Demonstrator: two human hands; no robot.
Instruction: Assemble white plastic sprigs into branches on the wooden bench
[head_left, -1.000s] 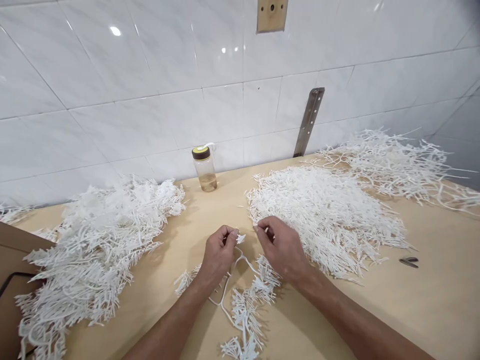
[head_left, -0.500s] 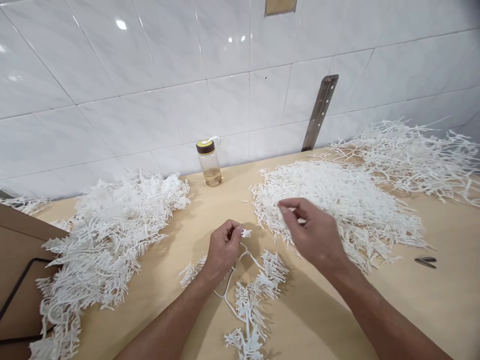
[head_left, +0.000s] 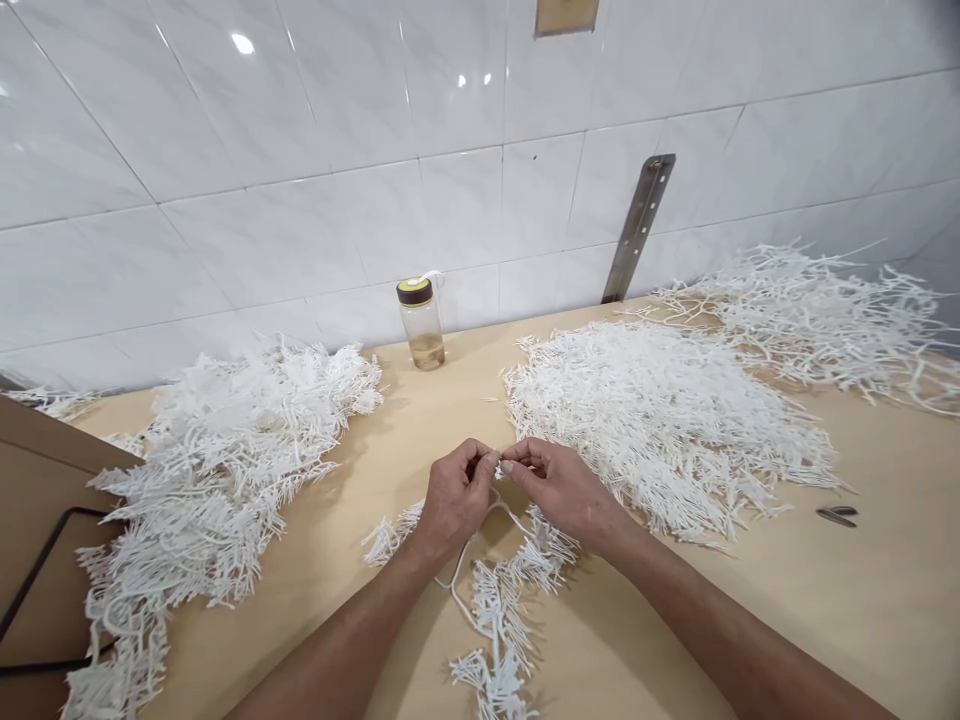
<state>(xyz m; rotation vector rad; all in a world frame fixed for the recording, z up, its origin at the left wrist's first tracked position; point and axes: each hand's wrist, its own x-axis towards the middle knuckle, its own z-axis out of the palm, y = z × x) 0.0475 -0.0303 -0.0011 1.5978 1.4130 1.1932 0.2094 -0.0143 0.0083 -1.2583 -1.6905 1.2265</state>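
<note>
A white branched plastic piece (head_left: 504, 598) with feathery tufts lies on the table at the centre front, its bare stem rising to my hands. My left hand (head_left: 459, 492) pinches a small white tip of it between thumb and fingers. Touching that same tip, my right hand (head_left: 556, 487) has its thumb and forefinger pressed together. The fingertips of both hands meet there and partly hide it. To the right lies a wide pile of small white sprigs (head_left: 660, 410); a heap of tufted white pieces (head_left: 232, 450) spreads on the left.
A bottle (head_left: 422, 325) with a dark and yellow lid stands by the tiled wall. Bare white branches (head_left: 840, 315) lie at the back right, small dark tweezers or clippers (head_left: 838, 516) at the right. A brown box (head_left: 52, 540) is at the left edge.
My right hand has moved left and down from over the sprig pile to meet my left hand at the white tip. The left hand has stayed nearly in place.
</note>
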